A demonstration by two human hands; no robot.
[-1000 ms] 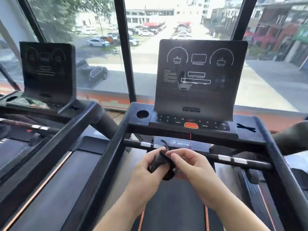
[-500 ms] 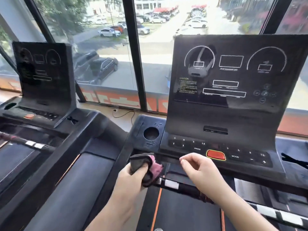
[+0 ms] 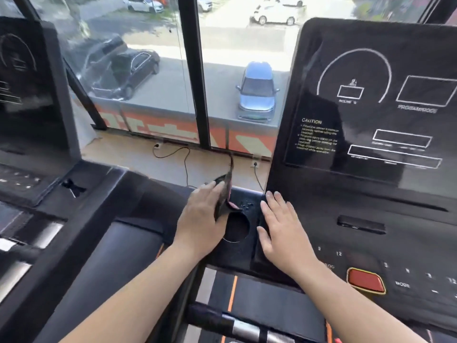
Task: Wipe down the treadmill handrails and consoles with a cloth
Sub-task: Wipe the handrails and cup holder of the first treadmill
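Observation:
A dark cloth with a pink underside (image 3: 225,194) is in my left hand (image 3: 201,217), held against the left end of the treadmill console deck, just above the round cup holder (image 3: 236,229). One corner of the cloth sticks up. My right hand (image 3: 280,227) lies flat with straight fingers on the console's left edge, below the black display panel (image 3: 371,107). A red stop button (image 3: 366,280) and keypad sit to the right of that hand. The front handrail bar (image 3: 244,329) with silver sensor bands runs along the bottom.
A second treadmill console (image 3: 29,90) and its handrail (image 3: 17,243) stand at the left. The black side rail (image 3: 99,243) runs between the two machines. Behind are large windows with a black frame post (image 3: 195,70), and power cables (image 3: 173,154) on the floor.
The view has closed in on the console. My left hand carried the cloth up from the handrail bar to beside the cup holder. My right hand opened and settled flat on the console.

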